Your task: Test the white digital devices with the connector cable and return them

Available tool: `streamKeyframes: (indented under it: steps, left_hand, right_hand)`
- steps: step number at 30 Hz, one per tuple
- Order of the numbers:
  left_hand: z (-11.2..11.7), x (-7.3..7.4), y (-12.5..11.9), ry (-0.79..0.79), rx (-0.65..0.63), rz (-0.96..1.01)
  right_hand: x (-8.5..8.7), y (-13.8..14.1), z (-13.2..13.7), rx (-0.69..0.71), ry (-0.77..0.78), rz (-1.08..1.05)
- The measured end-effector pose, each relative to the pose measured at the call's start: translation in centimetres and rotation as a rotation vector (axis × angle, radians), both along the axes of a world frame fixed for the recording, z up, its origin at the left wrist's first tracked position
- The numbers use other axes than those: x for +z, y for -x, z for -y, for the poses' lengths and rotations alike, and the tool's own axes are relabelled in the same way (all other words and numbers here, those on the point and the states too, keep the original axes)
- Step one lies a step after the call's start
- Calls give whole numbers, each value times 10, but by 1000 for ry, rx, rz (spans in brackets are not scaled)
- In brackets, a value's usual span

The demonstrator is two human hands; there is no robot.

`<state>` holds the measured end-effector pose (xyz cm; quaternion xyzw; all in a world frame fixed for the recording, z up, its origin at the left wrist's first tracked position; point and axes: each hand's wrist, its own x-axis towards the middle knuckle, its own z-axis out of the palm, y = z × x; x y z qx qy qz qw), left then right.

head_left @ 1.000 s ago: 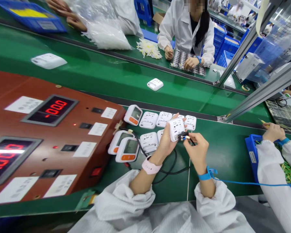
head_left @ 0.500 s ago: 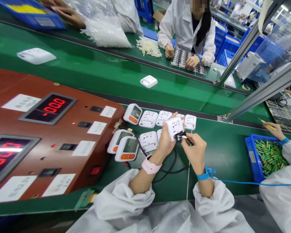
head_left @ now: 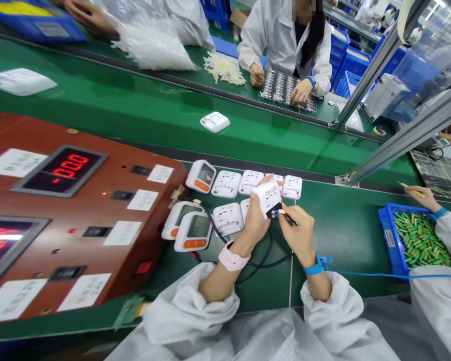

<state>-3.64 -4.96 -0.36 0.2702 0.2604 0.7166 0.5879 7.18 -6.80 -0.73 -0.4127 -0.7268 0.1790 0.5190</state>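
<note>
My left hand (head_left: 254, 220) is closed around a white square electronic device (head_left: 268, 195), its back turned up. In my right hand (head_left: 298, 231), finger and thumb pinch a black test connector (head_left: 274, 210) with metal and blue parts, pressed to the device's lower edge. Fingers partly hide the contact point. A black cable (head_left: 265, 260) loops beneath my hands on the green bench. Behind them lie several similar white devices (head_left: 227, 184), backs up. To the left, a few stand with screens and orange buttons showing, such as the front unit (head_left: 194, 231).
A red-brown meter box (head_left: 135, 255) with a red digital display (head_left: 62, 170) stands left. Beyond runs a green belt carrying a white device (head_left: 215, 122). At right, a co-worker's hand (head_left: 424, 196) is above a blue bin (head_left: 389, 235) of green batteries. A metal post (head_left: 383, 155) rises behind.
The view has shifted slightly. White devices on the belt have moved left. My right hand has come slightly closer to the held device, the connector still at its edge.
</note>
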Motion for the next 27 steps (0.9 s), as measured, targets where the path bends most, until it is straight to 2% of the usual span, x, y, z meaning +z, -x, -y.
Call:
streamKeyframes:
  steps: [2,5,9,11,14,17,20,22,27]
  left_hand:
    - [2,2,0,23,-43,12]
    - [7,4,0,74,-138,-2]
    - [10,0,-4,86,-246,-130]
    - [9,-3,-6,49,-268,-214]
    - [8,-8,-7,26,-285,-311]
    - [8,-9,-8,72,-204,-342]
    - [9,-10,-12,140,-96,-347]
    - [9,-12,-16,168,-66,-356]
    - [13,-14,-21,150,-88,-394]
  right_hand:
    - [-5,-4,-3,19,50,-24]
    - [-10,-16,-10,81,253,-161]
    - [-11,-34,-16,208,567,-485]
    - [-12,-39,-16,236,667,-590]
    - [-11,-44,-15,293,755,-631]
    - [-8,-50,-16,318,704,-523]
    - [-7,-51,-17,198,483,-317]
    - [-9,-47,-15,148,391,-250]
    - [-22,-31,-9,62,475,-374]
